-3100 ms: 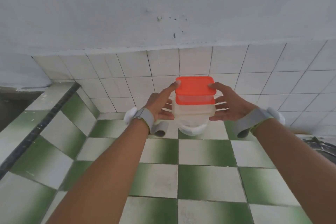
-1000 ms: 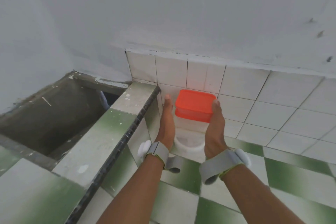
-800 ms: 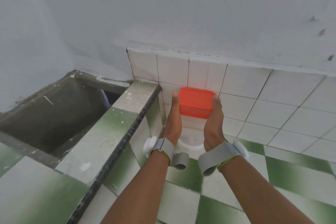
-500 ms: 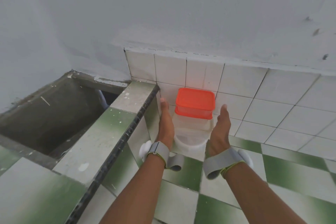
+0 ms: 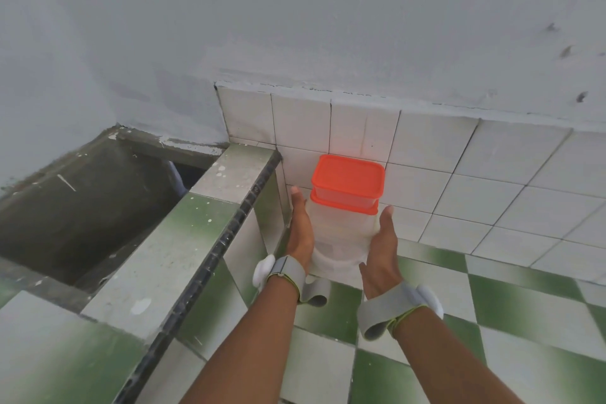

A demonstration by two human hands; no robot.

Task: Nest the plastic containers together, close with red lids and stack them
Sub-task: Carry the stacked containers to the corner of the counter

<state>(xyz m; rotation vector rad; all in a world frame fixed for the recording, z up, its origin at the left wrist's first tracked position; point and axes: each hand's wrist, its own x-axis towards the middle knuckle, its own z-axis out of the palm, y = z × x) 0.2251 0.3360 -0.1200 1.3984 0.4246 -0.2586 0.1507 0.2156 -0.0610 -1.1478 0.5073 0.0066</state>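
Note:
A stack of plastic containers stands on the tiled counter, in the corner against the white wall tiles. On top is a small container with a red lid (image 5: 348, 175). Below it a second red lid (image 5: 341, 206) closes a taller clear container (image 5: 341, 228), which rests on a round white container (image 5: 336, 262). My left hand (image 5: 300, 231) lies flat against the clear container's left side. My right hand (image 5: 382, 249) presses flat on its right side. Both hands have straight fingers and wear grey wrist straps.
A raised tiled ledge with a black edge strip (image 5: 210, 259) runs close along the left of the stack. Beyond it lies a sunken bare-concrete pit (image 5: 82, 207). The green and white checkered counter (image 5: 492, 321) stretches to the right.
Half a second ago my hands were spread apart and off the stack. They have since moved lower and inward onto the clear container's sides. The stack itself has stayed in the corner.

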